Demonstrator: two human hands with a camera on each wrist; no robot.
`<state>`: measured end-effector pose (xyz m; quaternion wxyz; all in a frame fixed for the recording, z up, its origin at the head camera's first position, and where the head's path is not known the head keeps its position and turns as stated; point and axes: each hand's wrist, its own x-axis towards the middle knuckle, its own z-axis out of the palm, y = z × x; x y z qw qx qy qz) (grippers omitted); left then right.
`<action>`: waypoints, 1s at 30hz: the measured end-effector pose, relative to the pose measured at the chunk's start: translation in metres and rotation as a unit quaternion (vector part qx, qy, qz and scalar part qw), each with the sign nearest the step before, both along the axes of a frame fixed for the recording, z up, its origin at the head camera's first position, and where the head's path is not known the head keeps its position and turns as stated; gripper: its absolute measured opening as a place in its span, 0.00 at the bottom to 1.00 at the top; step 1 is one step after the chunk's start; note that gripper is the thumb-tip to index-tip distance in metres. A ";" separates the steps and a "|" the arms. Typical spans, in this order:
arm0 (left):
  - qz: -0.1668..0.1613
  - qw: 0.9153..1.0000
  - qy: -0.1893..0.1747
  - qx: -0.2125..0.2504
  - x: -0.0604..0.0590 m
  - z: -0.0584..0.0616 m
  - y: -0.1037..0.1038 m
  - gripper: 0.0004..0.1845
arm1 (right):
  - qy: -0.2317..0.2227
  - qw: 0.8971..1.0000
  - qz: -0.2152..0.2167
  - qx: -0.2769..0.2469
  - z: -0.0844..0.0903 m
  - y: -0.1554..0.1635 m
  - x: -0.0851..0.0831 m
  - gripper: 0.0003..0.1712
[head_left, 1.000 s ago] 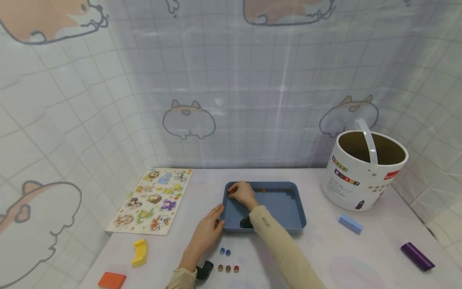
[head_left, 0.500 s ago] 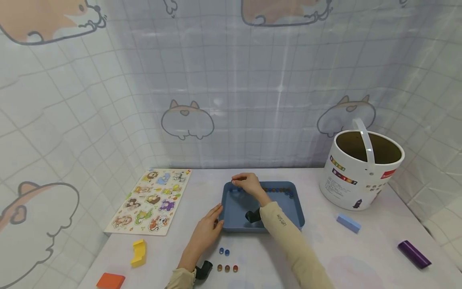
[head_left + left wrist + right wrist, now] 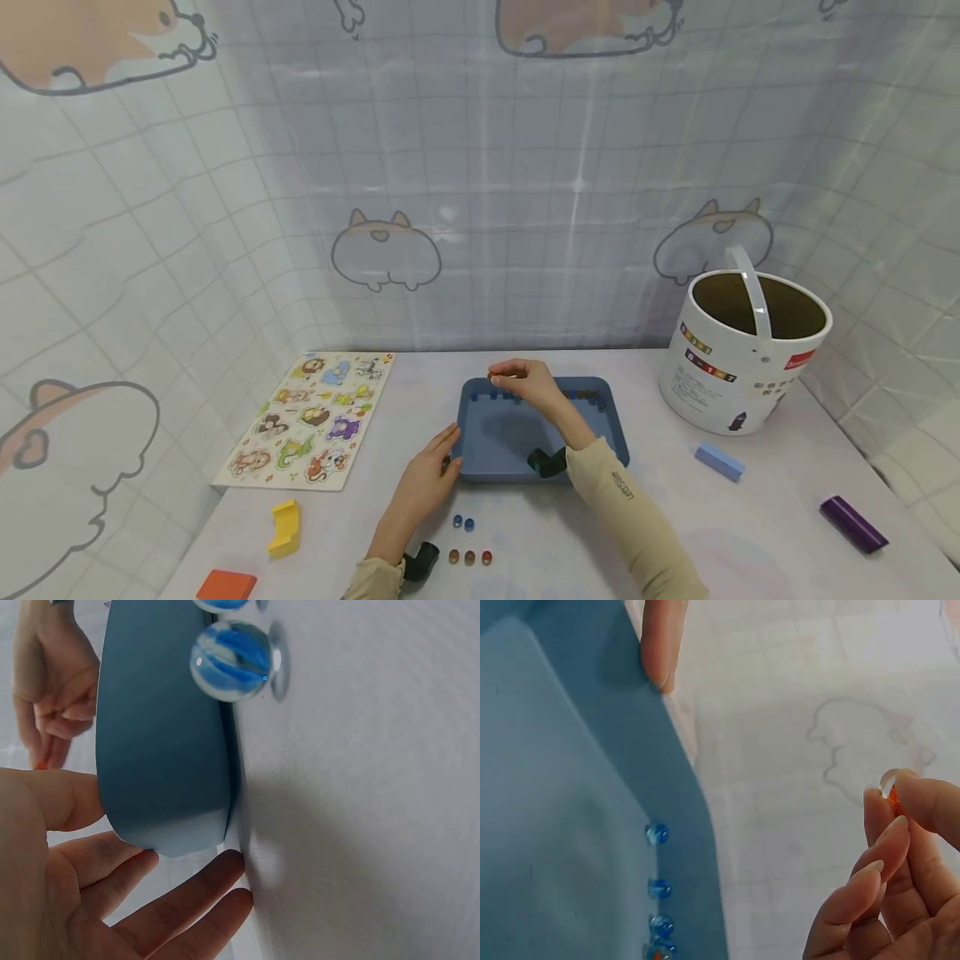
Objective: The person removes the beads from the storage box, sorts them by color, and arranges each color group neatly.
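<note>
A white table (image 3: 675, 533) is set against a cartoon-printed curtain, and most of the smaller things are spread across it within arm's reach. To the right a white bucket (image 3: 738, 354) is stood upright with its handle raised, its open mouth left free for whatever is dropped in. To the left an animal puzzle board (image 3: 307, 419) is laid flat, well apart from the work. In the middle a blue tray (image 3: 517, 433) is kept, its raised rim serving, it seems, to stop round things from rolling off; a row of marbles (image 3: 581, 395) is gathered along its far wall for that reason. The tray's near left corner is touched by the left hand (image 3: 423, 483), whose fingers are held straight and relaxed against the rim, probably so the tray is steadied while the other hand works. The right hand (image 3: 525, 383) is raised just above the tray's far left part, its fingertips (image 3: 889, 832) curled together in a pinch round a small orange marble (image 3: 891, 796), which is thus held in the air clear of the tray floor. Scattered blocks are left idle: a purple block (image 3: 852, 524), a light blue block (image 3: 718, 462), a yellow block (image 3: 285, 527) and an orange block (image 3: 225, 585). Five loose marbles (image 3: 467, 542) are set out on the table just before the tray, two blue above three orange, apparently grouped by colour.
</note>
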<state>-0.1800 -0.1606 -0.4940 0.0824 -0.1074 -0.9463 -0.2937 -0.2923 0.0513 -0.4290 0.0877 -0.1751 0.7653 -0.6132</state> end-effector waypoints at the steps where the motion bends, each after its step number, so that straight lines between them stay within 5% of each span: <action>1: 0.001 1.000 -0.002 0.001 0.000 0.000 0.000 0.27 | -0.001 1.000 0.005 -0.002 0.001 0.001 0.003 0.18; 14: 0.001 1.000 -0.004 0.004 0.001 -0.001 -0.001 0.27 | -0.014 0.997 0.081 0.001 -0.006 0.020 0.061 0.19; 24: 0.006 1.000 -0.005 -0.001 0.000 0.002 0.000 0.27 | -0.088 0.985 0.149 0.013 -0.044 0.028 0.109 0.19; 30: 0.003 1.000 0.004 -0.006 0.000 0.002 -0.001 0.27 | -0.085 0.982 0.166 0.032 -0.066 0.028 0.131 0.11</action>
